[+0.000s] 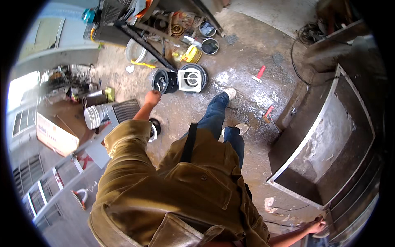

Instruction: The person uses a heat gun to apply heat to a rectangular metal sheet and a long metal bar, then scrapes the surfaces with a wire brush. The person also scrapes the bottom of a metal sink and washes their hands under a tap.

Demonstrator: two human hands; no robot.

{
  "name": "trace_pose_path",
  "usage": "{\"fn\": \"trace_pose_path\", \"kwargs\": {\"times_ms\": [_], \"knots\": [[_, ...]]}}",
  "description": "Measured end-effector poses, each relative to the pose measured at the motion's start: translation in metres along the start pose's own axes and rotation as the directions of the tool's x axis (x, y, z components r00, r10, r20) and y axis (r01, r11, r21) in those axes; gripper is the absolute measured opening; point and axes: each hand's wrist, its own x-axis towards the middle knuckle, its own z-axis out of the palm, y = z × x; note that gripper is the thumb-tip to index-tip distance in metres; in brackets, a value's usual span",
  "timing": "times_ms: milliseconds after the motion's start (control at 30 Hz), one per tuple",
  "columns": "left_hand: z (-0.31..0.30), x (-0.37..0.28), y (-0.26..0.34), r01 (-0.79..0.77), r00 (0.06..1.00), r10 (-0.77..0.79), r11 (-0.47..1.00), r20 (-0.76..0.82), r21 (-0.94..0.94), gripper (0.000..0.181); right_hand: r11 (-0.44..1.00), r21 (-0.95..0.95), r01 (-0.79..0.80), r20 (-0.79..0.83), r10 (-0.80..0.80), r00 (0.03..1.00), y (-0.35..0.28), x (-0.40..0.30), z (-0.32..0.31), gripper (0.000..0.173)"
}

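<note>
My left hand [152, 98] reaches forward, fingers curled, close to the rim of a black bucket [160, 81]. Whether it grips anything is hidden. Beside that bucket, a white square plastic frame with a round opening [180, 81] rests on a black round object [204, 77]. Low on the right, my right hand [318, 224] is stretched out sideways with bent fingers, near the lower corner of a large open metal box [296, 166]. Something dark shows at its fingertips, too small to make out. Two red-handled tools [261, 72] [268, 113] lie on the wet floor ahead.
To the left are a white bucket on its side [94, 117], a cardboard box [57, 136] and an aluminium ladder [49, 202]. A yellow jug [192, 55] and metal cans [210, 46] stand ahead by a dark metal leg [148, 46]. A black cable [293, 61] trails at right.
</note>
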Motion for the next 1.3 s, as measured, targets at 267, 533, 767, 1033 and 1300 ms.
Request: {"fn": "trace_pose_path", "kwargs": {"times_ms": [267,533,767,1033,1300], "knots": [[0.043,-0.027,-0.065,0.166,0.984,-0.145,0.953,0.103,-0.253,0.027,0.279,-0.953,0.118,0.291,0.732,0.616,0.19,0.0,-0.046,0.096],[0.078,0.198,-0.01,-0.017,0.999,0.017,1.0,-0.032,-0.005,0.038,0.136,-0.851,0.507,0.525,0.216,0.823,0.096,-0.111,0.127,0.062],[0.18,0.4,0.01,-0.174,0.982,0.182,0.974,-0.046,0.143,0.041,-0.099,-0.886,0.453,0.264,0.694,0.67,0.057,-0.227,0.171,0.043],[0.22,0.491,-0.003,-0.07,0.987,0.05,0.989,0.152,0.129,0.046,-0.088,-0.965,0.245,0.097,0.751,0.653,-0.001,-0.324,0.216,0.034],[0.238,0.516,-0.03,0.101,0.931,-0.031,0.979,0.363,-0.178,0.047,-0.149,-0.965,0.216,0.027,0.764,0.645,-0.025,-0.335,0.234,0.025]]}}
